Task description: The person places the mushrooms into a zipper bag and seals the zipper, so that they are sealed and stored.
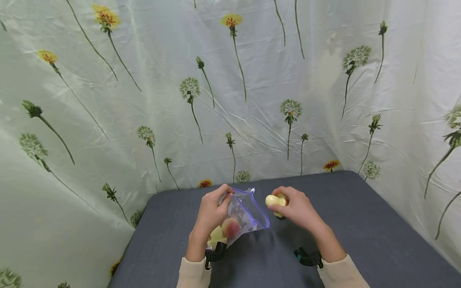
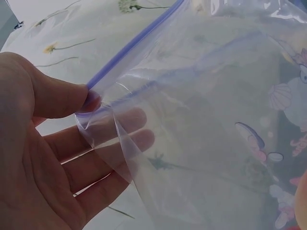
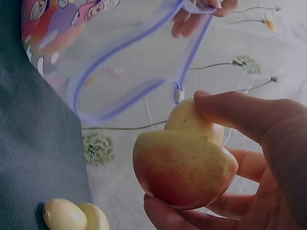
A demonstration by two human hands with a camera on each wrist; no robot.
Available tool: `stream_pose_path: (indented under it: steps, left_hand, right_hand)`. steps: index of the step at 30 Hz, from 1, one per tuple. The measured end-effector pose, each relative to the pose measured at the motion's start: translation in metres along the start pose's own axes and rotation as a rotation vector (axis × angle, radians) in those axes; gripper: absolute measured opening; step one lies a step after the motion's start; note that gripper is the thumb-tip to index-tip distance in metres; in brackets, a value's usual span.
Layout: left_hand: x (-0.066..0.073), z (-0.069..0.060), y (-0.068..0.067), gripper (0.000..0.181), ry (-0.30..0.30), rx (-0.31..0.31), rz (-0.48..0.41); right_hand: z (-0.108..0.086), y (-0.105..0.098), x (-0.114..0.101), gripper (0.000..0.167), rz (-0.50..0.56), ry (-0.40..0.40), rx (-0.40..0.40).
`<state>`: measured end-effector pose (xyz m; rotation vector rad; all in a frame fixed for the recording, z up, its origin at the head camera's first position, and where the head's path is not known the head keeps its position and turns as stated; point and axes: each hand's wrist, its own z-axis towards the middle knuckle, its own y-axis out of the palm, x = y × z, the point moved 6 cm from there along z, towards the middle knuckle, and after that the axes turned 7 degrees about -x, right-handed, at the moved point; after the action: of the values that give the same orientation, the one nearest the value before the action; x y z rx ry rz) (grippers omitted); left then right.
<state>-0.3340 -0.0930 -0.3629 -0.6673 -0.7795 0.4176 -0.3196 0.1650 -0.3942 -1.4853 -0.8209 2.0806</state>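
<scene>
My left hand [image 1: 212,210] pinches the rim of a clear zip bag [image 2: 206,124] between thumb and forefinger; the other fingers lie extended behind the plastic. The bag has a purple zip edge, a white slider and printed cartoon figures, and its mouth gapes toward the right. A red-and-yellow peach-like fruit [image 1: 231,227] and pale yellow pieces [image 1: 217,235] sit low in it. Beside the mouth, my right hand [image 1: 297,206] holds a speckled yellow-and-red fruit [image 3: 182,167] between thumb and fingers. A paler rounded part [image 3: 184,117] shows behind it; whether it is a separate fruit I cannot tell.
Below the right hand, a pale yellow two-lobed thing [image 3: 67,215] lies on the dark grey table [image 1: 360,224]. A white curtain [image 1: 259,132] printed with dandelions hangs behind the table and along its sides. Each wrist wears a black band [image 1: 309,258].
</scene>
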Motion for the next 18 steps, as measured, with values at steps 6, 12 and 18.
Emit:
stream_pose_path:
  steps: [6, 12, 18]
  left_hand:
    - [0.0, 0.002, 0.001, 0.009, 0.002, -0.006, 0.012]
    - [0.0, 0.002, 0.003, 0.009, 0.017, -0.012, 0.01]
    - [0.002, 0.001, 0.003, 0.008, 0.017, -0.016, 0.016]
  right_hand:
    - [0.003, 0.006, -0.005, 0.036, 0.002, 0.02, -0.011]
    - [0.005, 0.013, -0.008, 0.034, 0.042, 0.006, -0.018]
    - [0.005, 0.022, -0.012, 0.035, 0.114, 0.038, -0.043]
